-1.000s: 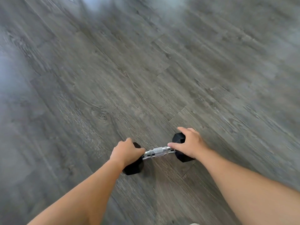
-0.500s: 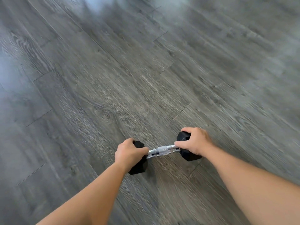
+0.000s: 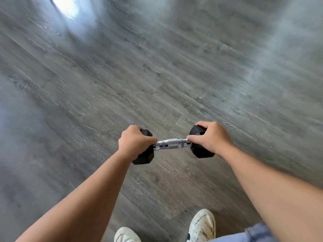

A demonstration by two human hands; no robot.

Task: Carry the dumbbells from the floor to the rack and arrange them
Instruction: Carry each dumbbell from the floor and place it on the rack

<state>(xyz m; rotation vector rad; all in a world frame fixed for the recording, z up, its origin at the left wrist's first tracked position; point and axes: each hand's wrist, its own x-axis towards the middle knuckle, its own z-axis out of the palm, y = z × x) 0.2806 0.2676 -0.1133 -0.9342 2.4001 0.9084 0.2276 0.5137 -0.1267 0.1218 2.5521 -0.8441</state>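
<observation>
Both hands (image 3: pixel 172 142) grip the dumbbell's (image 3: pixel 172 144) heads.

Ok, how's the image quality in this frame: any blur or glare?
Head view: the floor is smeared by motion blur, with a bright glare patch top left; the dumbbell and both hands stay fairly sharp.

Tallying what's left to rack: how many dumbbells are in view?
1. A black hex dumbbell over the wood floor, left hand and right hand gripping its ends. Others may lie outside the view.
</observation>
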